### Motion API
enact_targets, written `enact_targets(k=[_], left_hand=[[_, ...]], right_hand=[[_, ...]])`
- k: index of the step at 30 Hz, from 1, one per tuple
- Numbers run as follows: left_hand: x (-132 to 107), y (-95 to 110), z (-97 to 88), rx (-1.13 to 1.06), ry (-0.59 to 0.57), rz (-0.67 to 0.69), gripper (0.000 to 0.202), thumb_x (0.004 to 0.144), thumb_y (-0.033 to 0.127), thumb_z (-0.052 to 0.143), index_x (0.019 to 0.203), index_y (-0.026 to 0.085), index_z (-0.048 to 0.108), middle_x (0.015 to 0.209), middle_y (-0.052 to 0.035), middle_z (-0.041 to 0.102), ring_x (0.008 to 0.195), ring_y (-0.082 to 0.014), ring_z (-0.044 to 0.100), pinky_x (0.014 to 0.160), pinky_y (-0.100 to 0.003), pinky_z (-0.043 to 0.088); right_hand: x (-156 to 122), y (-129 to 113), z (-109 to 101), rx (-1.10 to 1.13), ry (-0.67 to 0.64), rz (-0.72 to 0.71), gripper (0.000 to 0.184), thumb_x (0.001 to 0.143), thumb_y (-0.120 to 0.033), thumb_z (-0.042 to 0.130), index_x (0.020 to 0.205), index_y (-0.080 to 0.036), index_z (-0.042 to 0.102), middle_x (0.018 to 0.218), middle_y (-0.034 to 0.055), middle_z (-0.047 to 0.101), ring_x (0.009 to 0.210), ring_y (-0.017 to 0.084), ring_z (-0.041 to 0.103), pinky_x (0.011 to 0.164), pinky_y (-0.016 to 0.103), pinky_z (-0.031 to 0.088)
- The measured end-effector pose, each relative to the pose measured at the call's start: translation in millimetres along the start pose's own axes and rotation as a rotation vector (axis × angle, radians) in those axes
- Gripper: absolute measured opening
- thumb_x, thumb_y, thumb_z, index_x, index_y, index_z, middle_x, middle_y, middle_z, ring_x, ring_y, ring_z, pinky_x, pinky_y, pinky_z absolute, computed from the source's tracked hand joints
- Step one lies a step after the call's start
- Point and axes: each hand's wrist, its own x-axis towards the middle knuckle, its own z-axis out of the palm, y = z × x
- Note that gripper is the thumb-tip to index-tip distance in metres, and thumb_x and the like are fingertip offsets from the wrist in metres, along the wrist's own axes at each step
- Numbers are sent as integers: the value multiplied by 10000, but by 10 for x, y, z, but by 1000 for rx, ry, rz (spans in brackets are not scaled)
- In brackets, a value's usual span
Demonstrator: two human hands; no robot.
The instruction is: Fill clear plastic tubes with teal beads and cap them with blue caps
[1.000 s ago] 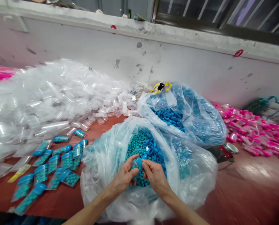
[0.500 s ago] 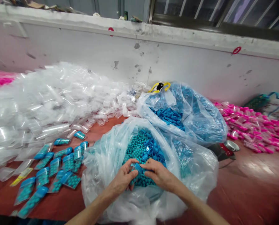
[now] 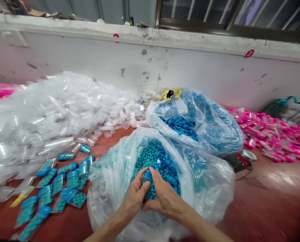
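Note:
Both my hands are inside a clear plastic bag (image 3: 114, 181) full of small teal beads (image 3: 146, 158) and blue caps (image 3: 165, 163). My left hand (image 3: 134, 196) and my right hand (image 3: 162, 195) press together around a small clear container with a blue cap (image 3: 147, 177), fingers closed on it. The container's body is mostly hidden between my fingers.
A second bag of blue caps (image 3: 190, 124) stands behind. Filled blue-capped containers (image 3: 56, 188) lie at the left on the red table (image 3: 265, 201). A big heap of empty clear containers (image 3: 51, 111) is at back left, pink-capped ones (image 3: 270, 137) at right. A white wall (image 3: 190, 67) is behind.
My right hand has turned over the container and both hands have closed tighter together. The view has shifted slightly downward.

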Motion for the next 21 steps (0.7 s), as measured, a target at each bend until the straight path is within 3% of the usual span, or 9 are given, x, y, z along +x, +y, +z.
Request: enact_targets(k=[3,5,8,14,16,18,21], left_hand=[[-13,38,10,32,26,53,525,716,345,590,1192,198,424,866,5,588,844,-150,540,786,-240,412],[-27,53,19,51,28,73,484,715,329,591,1159,201,449,931,-5,592,901,-161,530,828,-244,392],[-41,61,44,55,29,78,345,731,330,567,1042,200,495,841,4,590,801,-150,536,744,-239,410],[14,42,92,145,136,87,221,737,299,538,931,196,510,667,32,535,626,-118,497,611,-219,399],[24,56,81,212,153,128,221,748,290,522,945,193,507,689,24,535,632,-118,497,614,-220,406],[-1,117,16,268,155,159,249,768,302,501,992,195,490,703,23,534,617,-111,493,606,-219,414],[-112,310,-254,378,192,163,338,795,366,471,1097,217,440,708,34,531,547,-93,463,524,-203,404]], right_hand=[[12,5,53,-52,56,-31,940,624,-411,667,1360,-76,187,1271,226,423,1094,327,490,864,453,420],[16,8,99,-71,137,-65,812,667,-377,614,1327,-85,240,1191,201,495,1003,306,552,798,435,457],[14,-11,158,-91,250,-103,697,643,-294,594,1256,-117,314,1113,160,541,952,284,574,756,401,476],[44,-110,201,-53,303,-69,662,632,-307,599,1210,-96,354,1033,162,555,914,298,568,742,418,470],[59,-116,188,-4,268,-75,707,653,-298,600,1264,-90,308,1101,174,521,937,282,553,760,402,461],[75,-74,134,65,155,-99,812,673,-303,618,1344,-117,202,1154,157,498,885,235,565,746,359,463],[100,105,-29,122,10,-92,844,719,-334,612,1389,-179,125,1162,112,505,729,153,572,689,295,465]])
